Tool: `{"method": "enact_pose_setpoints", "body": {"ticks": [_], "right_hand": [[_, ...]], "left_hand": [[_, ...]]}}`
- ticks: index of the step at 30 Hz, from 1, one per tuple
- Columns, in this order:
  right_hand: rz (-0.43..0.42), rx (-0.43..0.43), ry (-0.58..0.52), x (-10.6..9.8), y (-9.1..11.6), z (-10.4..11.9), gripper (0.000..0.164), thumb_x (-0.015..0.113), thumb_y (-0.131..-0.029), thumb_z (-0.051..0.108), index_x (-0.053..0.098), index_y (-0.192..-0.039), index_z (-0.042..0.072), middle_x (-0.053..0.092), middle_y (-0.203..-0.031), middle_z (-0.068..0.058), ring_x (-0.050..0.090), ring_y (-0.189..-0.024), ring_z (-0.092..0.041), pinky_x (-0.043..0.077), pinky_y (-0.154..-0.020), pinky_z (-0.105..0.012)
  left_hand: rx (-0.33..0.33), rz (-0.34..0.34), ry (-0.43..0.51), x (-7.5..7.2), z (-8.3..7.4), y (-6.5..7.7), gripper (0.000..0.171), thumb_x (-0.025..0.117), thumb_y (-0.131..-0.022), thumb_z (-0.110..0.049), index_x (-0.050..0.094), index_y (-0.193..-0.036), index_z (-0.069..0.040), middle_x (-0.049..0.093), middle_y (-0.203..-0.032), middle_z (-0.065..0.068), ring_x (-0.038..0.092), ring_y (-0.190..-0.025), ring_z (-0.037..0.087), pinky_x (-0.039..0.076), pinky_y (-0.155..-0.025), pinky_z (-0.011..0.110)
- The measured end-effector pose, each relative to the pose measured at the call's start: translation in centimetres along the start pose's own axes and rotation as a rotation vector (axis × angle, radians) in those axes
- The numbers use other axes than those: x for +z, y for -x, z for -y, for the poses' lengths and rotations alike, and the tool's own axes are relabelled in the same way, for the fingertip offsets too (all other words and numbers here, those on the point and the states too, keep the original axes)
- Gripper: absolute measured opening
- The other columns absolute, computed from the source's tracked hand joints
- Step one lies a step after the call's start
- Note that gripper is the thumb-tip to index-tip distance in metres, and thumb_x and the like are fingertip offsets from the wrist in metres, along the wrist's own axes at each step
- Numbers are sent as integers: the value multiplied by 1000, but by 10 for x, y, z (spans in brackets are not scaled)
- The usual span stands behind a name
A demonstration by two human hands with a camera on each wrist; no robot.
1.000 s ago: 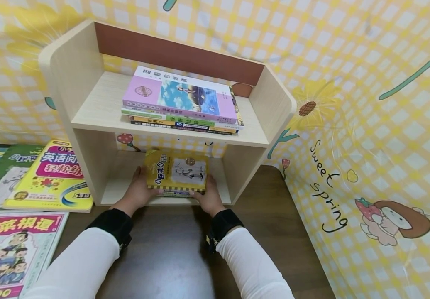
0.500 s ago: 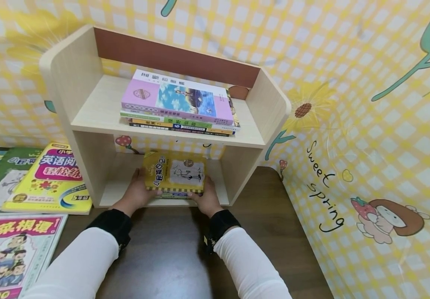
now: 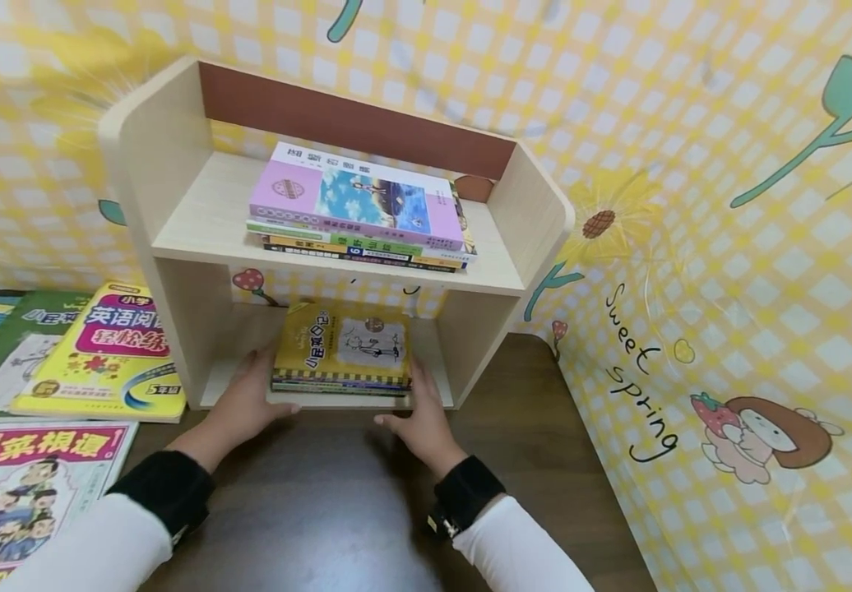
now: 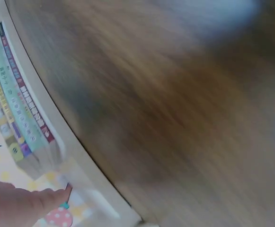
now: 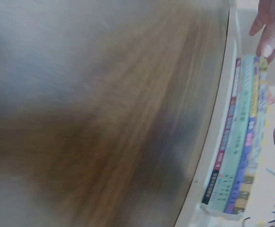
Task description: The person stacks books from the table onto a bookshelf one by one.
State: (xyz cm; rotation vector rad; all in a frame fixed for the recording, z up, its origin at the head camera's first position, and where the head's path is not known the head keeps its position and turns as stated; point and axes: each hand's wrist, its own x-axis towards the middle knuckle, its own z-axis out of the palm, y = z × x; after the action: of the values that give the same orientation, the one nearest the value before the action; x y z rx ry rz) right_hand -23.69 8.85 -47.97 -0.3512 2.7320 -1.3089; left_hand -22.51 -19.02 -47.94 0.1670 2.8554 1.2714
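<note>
A yellow-covered book (image 3: 352,341) tops a small stack of books lying flat on the lower shelf of a wooden bookshelf (image 3: 196,329). My left hand (image 3: 244,403) is at the stack's left side, fingers extended and thumb pointing inward in front of the shelf. On the right side, my right hand (image 3: 423,419) has its fingers straight beside the stack, thumb apart from the books. Whether fingertips still touch the sides is hard to tell. Spines of the stacked books (image 4: 21,92) show in the left wrist view, with green, purple and dark red among them.
On the upper shelf lies another stack, with a pink and blue book (image 3: 367,197) on top. Several books, including a yellow workbook (image 3: 108,353) and a comic book (image 3: 34,501), lie left of the shelf on the dark wooden table (image 3: 322,510). Patterned yellow cloth (image 3: 692,271) hangs behind.
Both hands have let go of the yellow book and drawn apart, the left one leftward. The book now lies squarely on the stack, closer to the shelf's front edge.
</note>
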Motion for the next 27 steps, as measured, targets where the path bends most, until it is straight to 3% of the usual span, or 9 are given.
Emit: {"method": "enact_pose_setpoints", "body": {"ticks": [5, 12, 18, 23, 27], "right_hand": [[28, -4, 2, -4, 29, 3, 95, 77, -83, 21, 16, -155, 12, 4, -161, -16, 13, -146, -38, 32, -109, -54], [18, 5, 35, -4, 57, 6, 91, 79, -82, 21, 25, -153, 10, 10, -160, -16, 20, -144, -39, 37, -106, -54], [45, 20, 93, 3, 74, 5, 91, 80, -81, 25, 26, -153, 13, 11, -160, -16, 22, -142, -40, 37, -105, -55], [86, 18, 101, 7, 84, 4, 91, 80, -81, 26, 27, -153, 11, 12, -160, -17, 22, -142, -41, 38, -104, -56], [85, 22, 94, 8, 88, 5, 90, 80, -81, 25, 27, -152, 10, 12, -160, -17, 21, -143, -41, 38, -103, -57]], "left_hand": [[-36, 44, -107, -17, 2, 37, 97, 79, -80, -27, 19, -149, 8, 19, -149, 37, 20, -135, 55, 24, -105, 68], [-150, 26, -192, -48, 16, 79, 101, 82, -75, -39, 28, -144, 12, 30, -139, 41, 30, -124, 60, 34, -93, 71], [-288, 5, -272, -76, 57, 108, 108, 80, -75, -44, 23, -141, 19, 26, -131, 47, 26, -117, 64, 32, -89, 74], [-390, -83, -369, -92, 98, 132, 108, 83, -70, -42, 26, -134, 24, 30, -118, 48, 28, -110, 64, 33, -88, 73], [-481, -126, -423, -104, 121, 146, 108, 83, -69, -37, 23, -131, 29, 30, -114, 50, 28, -108, 63, 32, -90, 71]]}}
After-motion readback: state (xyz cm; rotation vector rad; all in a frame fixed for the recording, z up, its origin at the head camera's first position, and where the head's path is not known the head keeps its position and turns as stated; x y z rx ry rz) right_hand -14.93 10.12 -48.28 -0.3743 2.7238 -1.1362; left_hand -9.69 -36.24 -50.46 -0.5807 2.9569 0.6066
